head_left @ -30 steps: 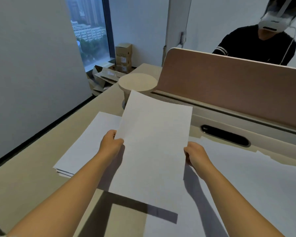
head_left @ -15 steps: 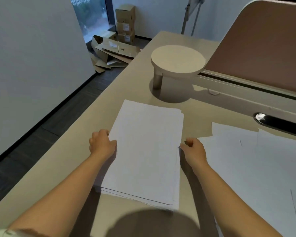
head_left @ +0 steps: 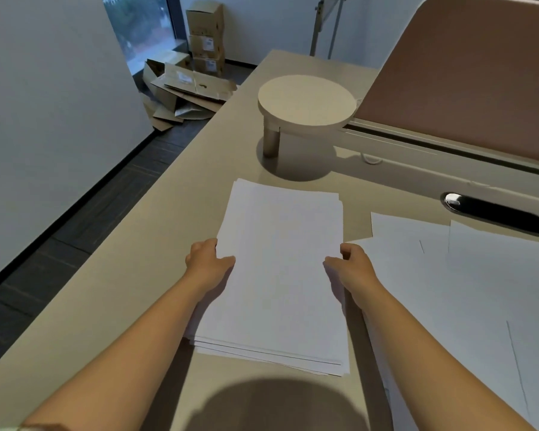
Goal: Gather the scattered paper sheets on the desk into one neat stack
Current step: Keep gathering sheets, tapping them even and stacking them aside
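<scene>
I'm gripping the stack (head_left: 280, 275) lying on the desk (head_left: 112, 306): left hand (head_left: 207, 262) clamped on its left edge, right hand (head_left: 352, 269) on its right. Bare desk is lying leftward; loose sheets (head_left: 479, 290) are crowding the right, a round stand (head_left: 305, 101) ahead.

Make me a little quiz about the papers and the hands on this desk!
1. True or false: both hands hold the paper stack.
2. Which side of the stack still has loose sheets? A) left B) right
3. Fill in: the round stand sits ____ the stack, farther from the person.

Key: 1. True: the left hand and the right hand grip its side edges. 2. B. 3. beyond.
</scene>
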A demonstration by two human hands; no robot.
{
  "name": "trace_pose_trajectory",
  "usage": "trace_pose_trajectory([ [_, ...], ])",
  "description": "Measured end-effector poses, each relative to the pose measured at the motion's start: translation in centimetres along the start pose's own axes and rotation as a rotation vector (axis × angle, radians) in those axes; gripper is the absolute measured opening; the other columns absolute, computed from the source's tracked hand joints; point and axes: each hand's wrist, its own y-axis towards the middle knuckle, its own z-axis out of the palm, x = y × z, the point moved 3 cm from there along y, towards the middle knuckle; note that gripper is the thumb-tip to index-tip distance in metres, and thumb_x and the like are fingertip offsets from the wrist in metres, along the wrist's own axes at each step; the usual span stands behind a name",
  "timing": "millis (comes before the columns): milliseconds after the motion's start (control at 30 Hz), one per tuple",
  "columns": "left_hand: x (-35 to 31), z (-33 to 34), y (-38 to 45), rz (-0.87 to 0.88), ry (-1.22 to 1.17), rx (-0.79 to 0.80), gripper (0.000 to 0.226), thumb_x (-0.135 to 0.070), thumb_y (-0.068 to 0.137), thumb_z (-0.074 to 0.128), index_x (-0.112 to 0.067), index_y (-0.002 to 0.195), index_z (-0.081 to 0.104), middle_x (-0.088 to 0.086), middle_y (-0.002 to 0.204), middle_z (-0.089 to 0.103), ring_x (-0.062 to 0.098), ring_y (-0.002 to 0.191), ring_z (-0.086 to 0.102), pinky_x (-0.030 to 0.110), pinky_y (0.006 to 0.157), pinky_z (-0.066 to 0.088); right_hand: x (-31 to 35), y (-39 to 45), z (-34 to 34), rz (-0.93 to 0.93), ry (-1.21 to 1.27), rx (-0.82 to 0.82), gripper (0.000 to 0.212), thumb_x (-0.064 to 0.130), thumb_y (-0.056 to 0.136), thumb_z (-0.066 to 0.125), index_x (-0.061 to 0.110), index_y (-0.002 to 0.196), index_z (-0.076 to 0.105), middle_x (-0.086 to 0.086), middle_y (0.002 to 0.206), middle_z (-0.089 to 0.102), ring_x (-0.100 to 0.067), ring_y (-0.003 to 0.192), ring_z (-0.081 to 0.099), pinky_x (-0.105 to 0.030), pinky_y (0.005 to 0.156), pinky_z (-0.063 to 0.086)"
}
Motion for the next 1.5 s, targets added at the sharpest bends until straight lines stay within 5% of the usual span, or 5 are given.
trace_pose_trajectory([
  [233, -3.8, 0.4, -4.1, 0.065, -0.027, -0.131, 0.054, -0.015, 0.093, 0.051, -0.004, 0.142, 0.031, 0.016, 0.147, 0.028, 0.030, 0.135, 0.032, 0.037, 0.105, 0.034, -0.2, -2.4, -4.5, -0.067, 0.056, -0.023, 0.048, 0.013, 0.095, 0.048, 0.006, 0.140, 0.034, -0.010, 0.143, 0.039, -0.026, 0.131, 0.040, -0.033, 0.104, 0.036],
  [633, -12.1, 14.9, -17.2, 0.193, -0.101, 0.011, 0.047, -0.015, 0.095, 0.048, -0.007, 0.139, 0.035, 0.011, 0.146, 0.038, 0.028, 0.132, 0.040, 0.034, 0.105, 0.037, -10.0, -5.6, -21.2, -0.082, 0.086, -0.089, 0.043, 0.015, 0.095, 0.048, 0.008, 0.136, 0.039, -0.009, 0.139, 0.044, -0.026, 0.127, 0.045, -0.038, 0.105, 0.039],
  [1100, -11.1, 24.2, -21.2, -0.084, 0.222, -0.096, 0.070, -0.040, 0.091, 0.052, -0.021, 0.147, 0.014, 0.015, 0.148, 0.022, 0.034, 0.135, 0.023, 0.042, 0.109, 0.025, -22.4, -5.2, -33.1, 0.224, -0.476, -0.341, 0.063, 0.039, 0.083, 0.056, 0.011, 0.135, 0.034, -0.012, 0.139, 0.033, -0.034, 0.128, 0.033, -0.047, 0.105, 0.033],
  [1400, -12.7, 25.6, -19.3, 0.083, 0.238, -0.001, 0.070, -0.019, 0.084, 0.062, -0.018, 0.143, 0.024, 0.014, 0.146, 0.029, 0.035, 0.131, 0.032, 0.045, 0.107, 0.031, -20.2, -3.3, -30.3, 0.074, -0.272, -0.228, 0.066, 0.033, 0.087, 0.056, 0.012, 0.142, 0.026, -0.010, 0.145, 0.027, -0.031, 0.132, 0.030, -0.043, 0.108, 0.032],
  [1500, -12.6, 25.1, -18.8, 0.114, 0.140, 0.041, 0.075, -0.017, 0.086, 0.062, -0.014, 0.147, 0.019, 0.011, 0.152, 0.024, 0.033, 0.138, 0.026, 0.044, 0.111, 0.026, -19.7, -3.5, -29.0, 0.013, 0.198, -0.069, 0.056, 0.020, 0.090, 0.055, 0.012, 0.140, 0.032, -0.005, 0.147, 0.029, -0.022, 0.125, 0.040, -0.039, 0.110, 0.035],
])
